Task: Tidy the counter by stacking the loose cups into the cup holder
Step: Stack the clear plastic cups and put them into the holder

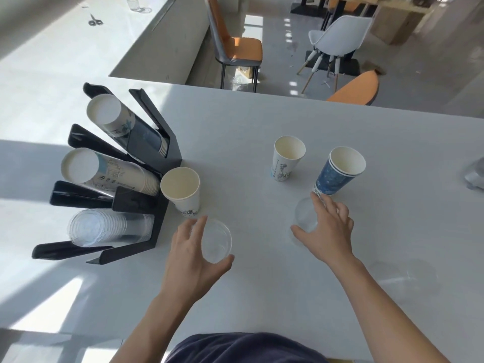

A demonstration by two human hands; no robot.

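A black cup holder [167,153] stands at the left of the white counter [262,121], its slots filled with stacks of white paper cups [110,174], blue cups [152,138] and clear plastic cups [104,227]. My left hand [191,255] wraps around an upright clear cup [217,242] near the holder. My right hand [327,229] grips a second clear cup [305,216]. Loose on the counter stand a white paper cup [183,192] beside the holder, another white cup [286,161] mid-counter, and nested blue cups [337,171] just beyond my right hand.
A further clear cup [403,279] sits faintly visible at the right front. A grey object [475,176] lies at the right edge. Chairs [235,45] stand beyond the counter's far edge. Scissors [94,20] lie on a second counter at the back left.
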